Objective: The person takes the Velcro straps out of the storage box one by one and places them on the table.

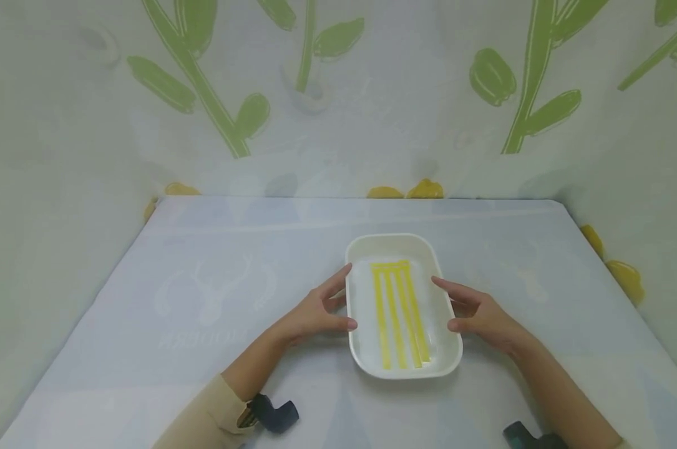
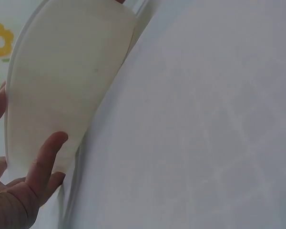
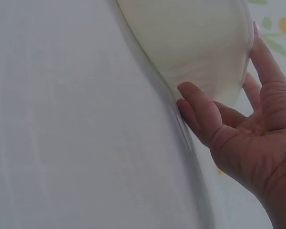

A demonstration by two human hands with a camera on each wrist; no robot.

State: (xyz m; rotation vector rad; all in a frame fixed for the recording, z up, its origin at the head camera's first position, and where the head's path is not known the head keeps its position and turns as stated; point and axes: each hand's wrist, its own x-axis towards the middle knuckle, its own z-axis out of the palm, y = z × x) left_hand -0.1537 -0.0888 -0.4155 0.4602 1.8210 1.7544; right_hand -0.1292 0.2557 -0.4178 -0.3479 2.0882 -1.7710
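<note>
A white rectangular dish [image 1: 393, 248] with rounded corners sits between my two hands over the table. Several thin yellow strips [image 1: 397, 312] lie along its floor, joined by a short crosswise yellow strip at the far end. My left hand [image 1: 318, 310] holds the dish's left side, thumb and forefinger at the rim. On the opposite side my right hand [image 1: 484, 316] grips the rim in the same way. Both wrist views show fingers against the outer wall of the dish [image 2: 66, 71]. Whether the base touches the table cannot be told.
A pale cloth with faint printed patterns covers the table [image 1: 203, 362]. Behind and at the sides stand pale walls [image 1: 383, 125] with green leaf and yellow flower prints. Dark wrist-worn devices [image 1: 276, 416] sit near both forearms.
</note>
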